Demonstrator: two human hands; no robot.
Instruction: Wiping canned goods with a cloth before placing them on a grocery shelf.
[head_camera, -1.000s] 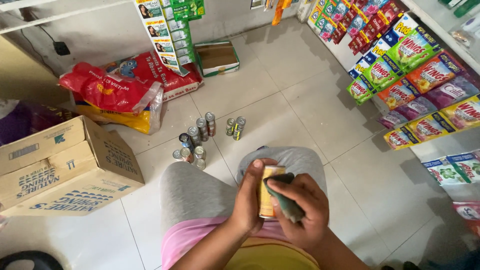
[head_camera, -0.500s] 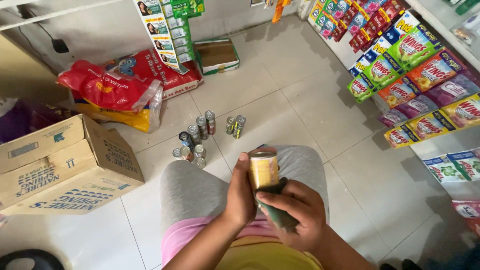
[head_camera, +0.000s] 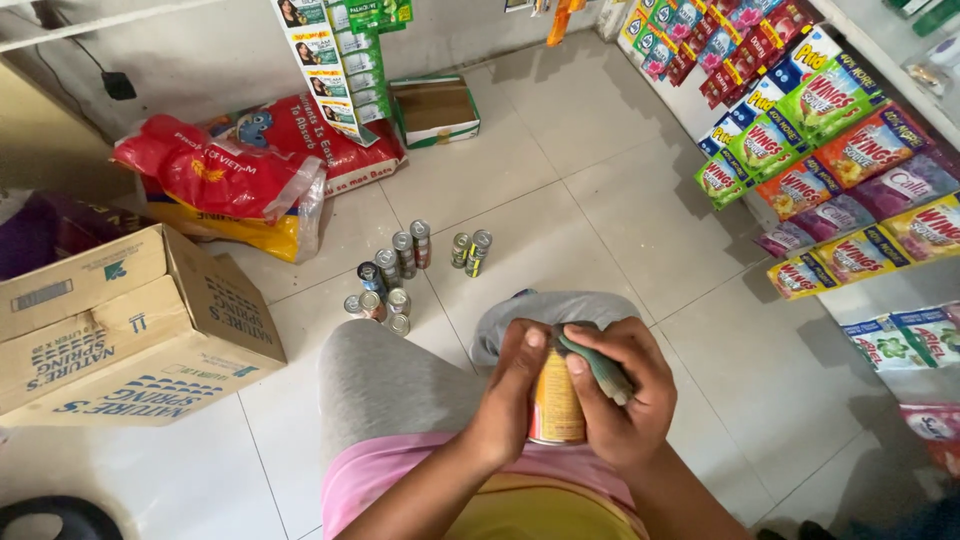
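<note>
So the person's sitting on the tiled floor with knees up, holding a small yellow-orange can over their lap. Left hand has its grip wrapped around the can's side, thumb up near the top. Right hand is closed on a greenish cloth that it's pressing against the top of the can, so both grips are full. Just past the knees there's a cluster of little cans standing on the floor, with two more cans a bit apart to the right. A cardboard box sits off to the left, red bags behind it, and sachet packs hang along the right.
</note>
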